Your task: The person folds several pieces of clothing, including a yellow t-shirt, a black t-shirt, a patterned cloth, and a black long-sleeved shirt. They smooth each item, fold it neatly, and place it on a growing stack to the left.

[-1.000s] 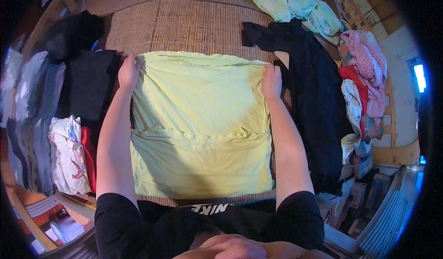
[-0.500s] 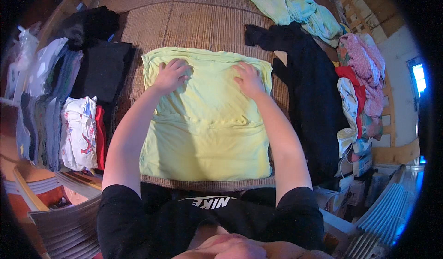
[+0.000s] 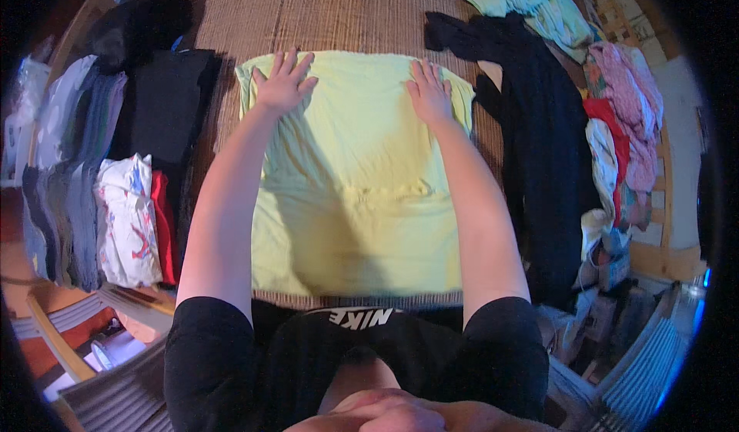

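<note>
A pale yellow-green cloth garment (image 3: pixel 362 147) lies in front of me, folded into a broad rectangle on a woven mat (image 3: pixel 308 16). Across its middle runs a gathered, seam-like ridge. My left hand (image 3: pixel 282 84) rests flat near its far left corner, fingers spread. Near the far right corner my right hand (image 3: pixel 429 95) lies on the fabric, fingers stretched out and a little apart. Neither hand grips the cloth. The shadow of my left arm falls over the garment's left half.
Left of the mat stand folded clothes: a dark pile (image 3: pixel 169 101), a grey-blue stack (image 3: pixel 69 216), and a white patterned garment (image 3: pixel 127 224). A black garment (image 3: pixel 539 155) spreads along the right. Beyond it lie pink cloth (image 3: pixel 635 116) and light green cloth (image 3: pixel 531 5).
Both hands have slid away from me to the garment's far edge, and their fingers have straightened. The far edge looks smoother and flatter. My view has shifted slightly.
</note>
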`<action>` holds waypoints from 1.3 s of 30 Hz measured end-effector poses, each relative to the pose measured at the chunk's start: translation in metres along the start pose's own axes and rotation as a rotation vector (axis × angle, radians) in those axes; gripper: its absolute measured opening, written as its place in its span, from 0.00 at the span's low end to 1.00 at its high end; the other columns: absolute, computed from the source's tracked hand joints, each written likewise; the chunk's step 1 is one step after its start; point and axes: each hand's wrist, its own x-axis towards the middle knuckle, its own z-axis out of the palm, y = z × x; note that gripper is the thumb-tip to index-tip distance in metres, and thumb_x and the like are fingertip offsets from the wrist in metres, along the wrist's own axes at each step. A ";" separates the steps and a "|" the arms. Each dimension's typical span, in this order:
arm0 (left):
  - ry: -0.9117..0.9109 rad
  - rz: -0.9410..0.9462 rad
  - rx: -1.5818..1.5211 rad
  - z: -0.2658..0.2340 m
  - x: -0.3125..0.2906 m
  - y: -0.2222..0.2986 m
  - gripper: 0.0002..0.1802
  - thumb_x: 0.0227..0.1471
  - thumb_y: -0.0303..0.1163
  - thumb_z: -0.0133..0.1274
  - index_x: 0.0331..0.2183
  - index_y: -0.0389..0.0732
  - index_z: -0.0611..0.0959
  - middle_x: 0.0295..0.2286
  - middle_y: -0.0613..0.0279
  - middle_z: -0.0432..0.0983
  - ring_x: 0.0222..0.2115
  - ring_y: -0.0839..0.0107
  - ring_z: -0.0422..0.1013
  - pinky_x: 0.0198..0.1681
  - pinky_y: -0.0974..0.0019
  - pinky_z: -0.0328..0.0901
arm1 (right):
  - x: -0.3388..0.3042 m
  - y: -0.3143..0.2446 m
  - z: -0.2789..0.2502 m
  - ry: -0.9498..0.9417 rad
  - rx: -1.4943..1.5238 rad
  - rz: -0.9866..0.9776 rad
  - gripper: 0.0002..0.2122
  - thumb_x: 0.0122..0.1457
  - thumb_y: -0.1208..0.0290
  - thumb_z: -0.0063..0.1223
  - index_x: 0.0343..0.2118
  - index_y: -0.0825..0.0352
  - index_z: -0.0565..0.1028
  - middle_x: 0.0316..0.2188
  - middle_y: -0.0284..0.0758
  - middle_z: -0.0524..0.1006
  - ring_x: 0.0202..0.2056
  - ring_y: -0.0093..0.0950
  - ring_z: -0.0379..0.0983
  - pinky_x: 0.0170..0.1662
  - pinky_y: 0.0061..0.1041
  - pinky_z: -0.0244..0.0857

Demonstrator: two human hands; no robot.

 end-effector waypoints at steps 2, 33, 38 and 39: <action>-0.047 0.031 -0.070 -0.011 -0.020 -0.005 0.31 0.48 0.53 0.41 0.54 0.63 0.57 0.58 0.63 0.41 0.59 0.61 0.37 0.51 0.31 0.33 | -0.024 -0.002 -0.021 -0.177 -0.060 0.043 0.22 0.56 0.56 0.38 0.53 0.54 0.60 0.58 0.34 0.51 0.59 0.35 0.45 0.54 0.54 0.38; -0.416 0.076 0.126 -0.076 -0.331 0.019 0.24 0.47 0.31 0.43 0.49 0.48 0.65 0.51 0.52 0.53 0.48 0.52 0.58 0.40 0.56 0.66 | -0.302 -0.101 -0.171 -0.617 -0.353 0.046 0.20 0.47 0.79 0.41 0.46 0.61 0.65 0.40 0.42 0.66 0.43 0.42 0.63 0.41 0.37 0.64; -0.240 0.064 0.054 -0.080 -0.324 -0.003 0.10 0.43 0.27 0.44 0.28 0.41 0.80 0.34 0.53 0.73 0.37 0.58 0.69 0.37 0.59 0.67 | -0.296 -0.098 -0.181 -0.493 -0.321 0.047 0.12 0.46 0.75 0.43 0.35 0.64 0.74 0.31 0.42 0.72 0.37 0.40 0.69 0.40 0.35 0.65; -0.226 0.022 0.059 -0.087 -0.321 0.001 0.10 0.41 0.27 0.45 0.27 0.42 0.80 0.31 0.53 0.74 0.35 0.57 0.70 0.36 0.58 0.67 | -0.294 -0.092 -0.183 -0.501 -0.323 0.132 0.11 0.45 0.74 0.44 0.32 0.65 0.75 0.29 0.42 0.74 0.35 0.40 0.70 0.39 0.35 0.65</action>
